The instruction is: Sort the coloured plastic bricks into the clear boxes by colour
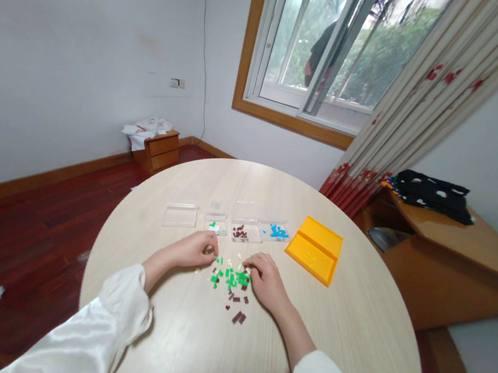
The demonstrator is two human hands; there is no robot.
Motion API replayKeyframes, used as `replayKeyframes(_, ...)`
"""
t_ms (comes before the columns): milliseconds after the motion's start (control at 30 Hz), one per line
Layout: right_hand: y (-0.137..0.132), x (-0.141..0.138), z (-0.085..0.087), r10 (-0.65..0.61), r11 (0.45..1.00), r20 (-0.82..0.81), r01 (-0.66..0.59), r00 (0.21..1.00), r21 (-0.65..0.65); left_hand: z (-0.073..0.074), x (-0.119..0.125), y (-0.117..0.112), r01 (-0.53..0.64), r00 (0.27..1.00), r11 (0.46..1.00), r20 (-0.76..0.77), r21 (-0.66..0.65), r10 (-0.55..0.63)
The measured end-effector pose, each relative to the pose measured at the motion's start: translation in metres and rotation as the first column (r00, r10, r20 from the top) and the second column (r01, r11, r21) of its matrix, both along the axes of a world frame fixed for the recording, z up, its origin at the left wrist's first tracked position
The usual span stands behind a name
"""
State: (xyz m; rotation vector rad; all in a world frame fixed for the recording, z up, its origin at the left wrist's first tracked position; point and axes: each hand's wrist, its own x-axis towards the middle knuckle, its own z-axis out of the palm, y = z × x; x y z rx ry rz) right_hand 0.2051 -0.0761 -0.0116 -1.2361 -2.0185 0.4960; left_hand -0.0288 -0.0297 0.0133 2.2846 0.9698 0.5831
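Observation:
A loose pile of small green pieces (229, 277) and dark brown pieces (236, 309) lies on the round pale wooden table (349, 328). My left hand (194, 249) rests at the pile's left edge with fingers curled in a pinch on something too small to name. My right hand (265, 277) lies at the pile's right edge, fingers bent down onto the pieces. Behind the pile stand several small clear boxes: an empty one (180, 215), one with green pieces (215, 225), one with brown pieces (244, 233), one with blue pieces (276, 232).
An open orange box (315, 248) lies right of the clear boxes. A wooden desk with dark cloth (431, 196) stands at the right. A small cabinet with papers (156, 143) stands by the wall. A person is outside the window (322, 50).

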Motion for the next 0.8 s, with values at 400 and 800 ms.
replayKeyframes(400, -0.0004, 0.0003, 0.0006, -0.001, 1.0, 0.003, 0.001, 1.0, -0.01, 0.0034, -0.0025, 0.001, -0.039, 0.999, 0.999, 0.036, 0.035, 0.038)
replayKeyframes(800, 0.0002, 0.0006, 0.0004, 0.004, 1.0, 0.012, -0.004, 1.0, -0.005, -0.0001, -0.0025, 0.0014, 0.013, 1.0, 1.0, -0.007, 0.001, -0.013)
